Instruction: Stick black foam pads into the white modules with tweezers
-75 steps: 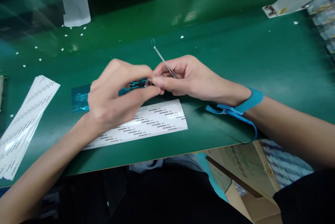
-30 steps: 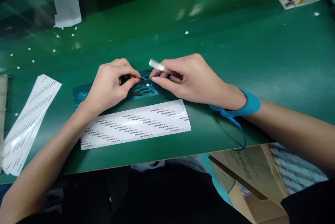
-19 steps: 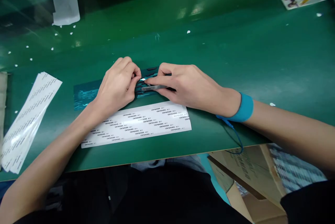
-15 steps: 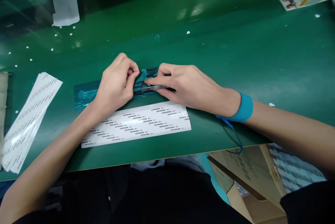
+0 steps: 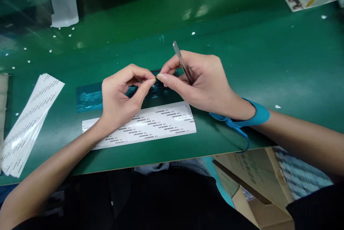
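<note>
My right hand is closed around metal tweezers, which slant up out of its palm. Its thumb and forefinger pinch close to the fingertips of my left hand, also closed in a pinch. Whatever lies between the fingertips is too small to make out. Under both hands is a dark film sheet with bluish shine, bearing small black strips partly hidden by the fingers. Just in front of it lies a white backing sheet printed with rows of "CROWN", partly covered by my left wrist.
More printed white sheets lie in a stack at the left. A white paper piece and scattered white bits are farther back. A blue wrist strap with a cord is on my right wrist. Cardboard boxes stand below the table's front edge.
My right hand has lifted and turned, swinging the tweezers from lying along the strips to pointing upward. My left hand has moved right, so the fingertips of both hands now meet.
</note>
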The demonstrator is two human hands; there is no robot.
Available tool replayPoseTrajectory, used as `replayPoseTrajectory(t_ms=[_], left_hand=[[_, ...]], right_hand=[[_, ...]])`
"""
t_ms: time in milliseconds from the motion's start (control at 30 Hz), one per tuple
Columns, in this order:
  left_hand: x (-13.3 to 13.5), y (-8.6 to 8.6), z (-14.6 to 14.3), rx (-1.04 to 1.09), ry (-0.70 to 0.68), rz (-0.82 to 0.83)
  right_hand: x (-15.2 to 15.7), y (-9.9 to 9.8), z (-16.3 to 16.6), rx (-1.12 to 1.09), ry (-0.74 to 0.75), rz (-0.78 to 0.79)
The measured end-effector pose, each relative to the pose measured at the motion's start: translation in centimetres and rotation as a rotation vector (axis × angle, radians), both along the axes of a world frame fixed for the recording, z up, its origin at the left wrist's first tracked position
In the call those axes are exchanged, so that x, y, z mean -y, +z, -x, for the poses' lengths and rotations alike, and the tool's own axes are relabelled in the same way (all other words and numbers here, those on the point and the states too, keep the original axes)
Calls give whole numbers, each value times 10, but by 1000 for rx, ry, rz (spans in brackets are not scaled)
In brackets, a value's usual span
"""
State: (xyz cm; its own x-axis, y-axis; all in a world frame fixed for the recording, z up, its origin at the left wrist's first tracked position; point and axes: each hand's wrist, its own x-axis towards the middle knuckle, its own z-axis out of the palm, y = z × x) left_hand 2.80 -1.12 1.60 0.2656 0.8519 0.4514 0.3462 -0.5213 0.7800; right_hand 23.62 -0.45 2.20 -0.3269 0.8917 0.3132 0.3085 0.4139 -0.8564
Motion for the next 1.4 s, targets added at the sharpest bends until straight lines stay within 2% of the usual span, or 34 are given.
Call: replayPoseTrajectory(t_ms=[200, 333, 400, 467, 533, 633, 733, 867, 967, 1067, 1200, 1300, 1400], left_hand=[[10, 4, -5, 133, 38, 4], [10, 13, 0, 97, -86, -23], [6, 17, 5, 5, -149, -117], [2, 19, 9, -89, -162, -254], [-1, 20, 11, -147, -157, -356], [-2, 21, 12, -205, -192, -419], [-3, 22, 11, -214, -205, -445], [-16, 17, 16, -192, -95, -415], [-29, 8, 22, -365, -4, -343], [-36, -3, 26, -504, 39, -267], [-36, -11, 26, -521, 31, -207], [-36, -11, 25, -507, 35, -189], [-37, -10, 25, -483, 19, -158]], right_hand=[[-3, -1, 6, -248, 138, 177], [-9, 4, 0, -393, 335, 508], [-14, 6, -6, -444, 472, 666], [-17, 6, -12, -479, 564, 747], [-18, 5, -14, -499, 618, 788], [-16, 5, -14, -488, 684, 805], [-14, 6, -10, -425, 649, 729], [-16, 6, -7, -299, 273, 454], [-17, 5, -8, -234, 99, 227], [-15, 4, -9, -103, 65, 45], [-14, -2, -10, 271, 47, -179], [-17, -11, -11, 429, 139, -315], [-18, -20, -12, 500, 215, -372]])
